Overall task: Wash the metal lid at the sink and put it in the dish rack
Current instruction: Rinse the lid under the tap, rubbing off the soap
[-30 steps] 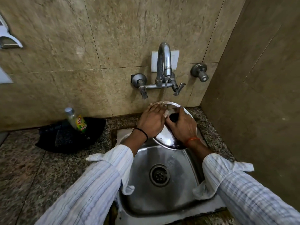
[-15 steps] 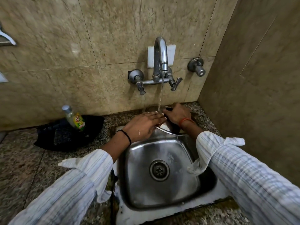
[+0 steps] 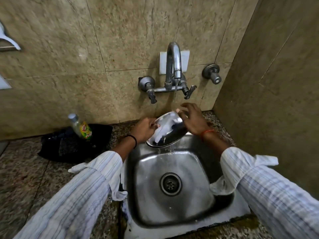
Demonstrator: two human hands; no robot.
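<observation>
My left hand point(image 3: 144, 130) grips the soapy metal lid point(image 3: 166, 130) under the tap point(image 3: 174, 66), tilted over the sink point(image 3: 172, 195); my right hand point(image 3: 193, 120) rests open on its rim

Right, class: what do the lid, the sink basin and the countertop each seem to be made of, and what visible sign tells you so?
Lid: seems polished metal, probably steel; it shines and mirrors dark shapes under white suds.
Sink basin: seems stainless steel with a duller brushed finish; grey, with soft, blurred glints.
Countertop: looks like polished granite or similar stone; speckled brown-grey grain.
</observation>
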